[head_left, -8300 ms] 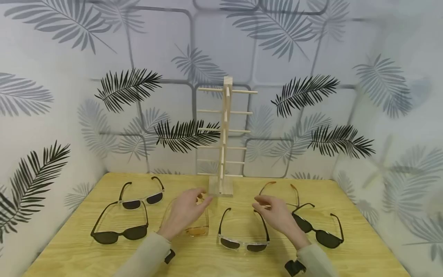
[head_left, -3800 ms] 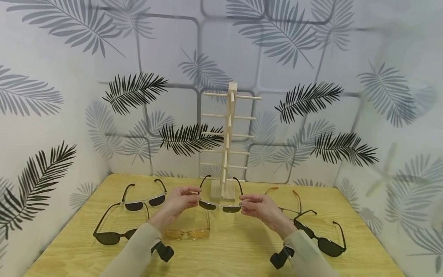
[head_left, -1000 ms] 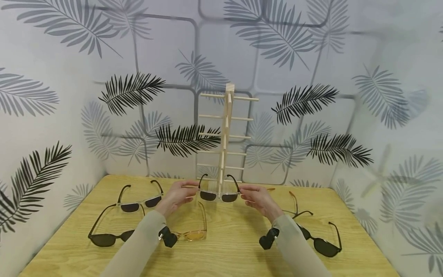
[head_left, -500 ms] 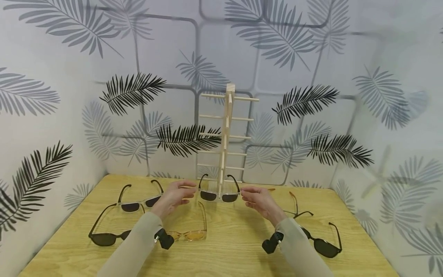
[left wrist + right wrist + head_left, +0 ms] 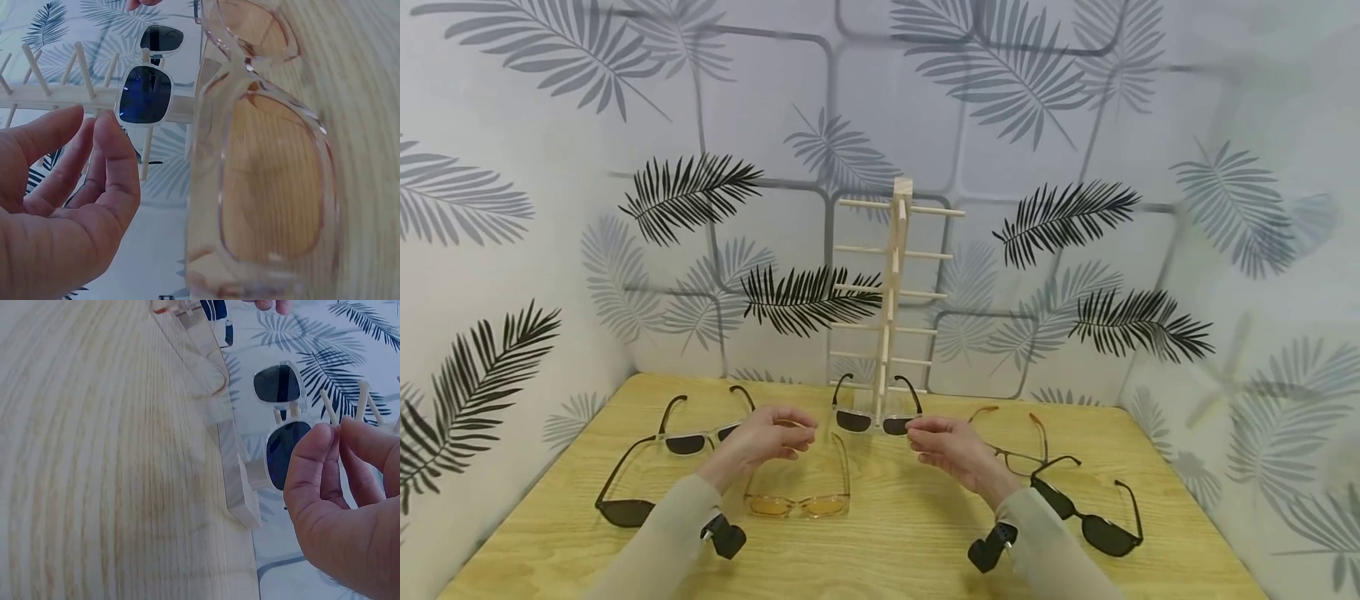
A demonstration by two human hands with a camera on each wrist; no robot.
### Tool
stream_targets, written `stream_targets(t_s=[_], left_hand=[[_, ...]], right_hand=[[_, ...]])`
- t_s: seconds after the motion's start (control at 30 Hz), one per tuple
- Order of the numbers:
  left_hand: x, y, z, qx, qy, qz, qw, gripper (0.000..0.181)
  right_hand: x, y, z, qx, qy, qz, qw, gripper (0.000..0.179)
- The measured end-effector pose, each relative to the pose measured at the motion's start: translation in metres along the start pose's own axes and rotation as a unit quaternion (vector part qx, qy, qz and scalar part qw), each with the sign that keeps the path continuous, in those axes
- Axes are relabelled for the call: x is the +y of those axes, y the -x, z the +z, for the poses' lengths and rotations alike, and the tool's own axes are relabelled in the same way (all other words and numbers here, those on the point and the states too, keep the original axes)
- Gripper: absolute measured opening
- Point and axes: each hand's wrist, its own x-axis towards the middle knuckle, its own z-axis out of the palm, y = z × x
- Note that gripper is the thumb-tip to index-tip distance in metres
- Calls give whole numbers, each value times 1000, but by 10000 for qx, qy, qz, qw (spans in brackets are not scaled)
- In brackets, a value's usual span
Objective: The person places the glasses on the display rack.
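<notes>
Clear-framed sunglasses with dark lenses [image 5: 853, 421] hang low on the wooden display stand [image 5: 895, 250], their black temples pointing back past its post. My left hand [image 5: 767, 437] hovers to the left of them, apart, fingers loosely bent and holding nothing. Just at their right lens, my right hand [image 5: 958, 450] overlaps the frame's edge in the head view. Its thumb and fingertips come close together in the right wrist view, with nothing seen between them. Below my left hand lie orange-tinted glasses [image 5: 823, 506] on the table, large in the left wrist view.
Left on the wooden table [image 5: 895, 550] lie another clear-framed pair of sunglasses [image 5: 685, 444] and a black pair [image 5: 625, 512], partly behind my left arm. Rightward are thin-framed glasses with brown tips [image 5: 1022, 464] and black sunglasses [image 5: 1108, 535]. A leaf-patterned backdrop [image 5: 1037, 125] stands behind.
The clear-framed sunglasses went from the front of the table, lifted by both hands, onto the stand. Since then my left hand has let go and drawn left; my right hand has shifted slightly.
</notes>
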Motion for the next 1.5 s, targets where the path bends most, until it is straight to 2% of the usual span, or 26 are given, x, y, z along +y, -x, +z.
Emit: stream_targets(t_s=[0.27,0.5,0.73,1.0,1.27,1.5], left_hand=[[-7,17,-14,-347,-537,213,9977,30],[-12,33,-25,-399,-1095,253,9929,31],[-14,55,-33,-455,-1122,101,9926,23],[-18,66,-39,-24,-1383,124,9903,26],[-24,64,-42,116,-1396,20,9901,23],[-25,64,-42,315,-1657,39,9857,22]], right_hand=[[4,4,13,-436,-60,71,9990,19],[14,5,30,-709,-45,281,9971,34],[22,4,48,-946,121,459,9944,38],[28,5,61,-1191,43,630,9909,36],[29,5,68,-1070,64,757,9914,38],[31,3,72,-989,169,762,9920,37]])
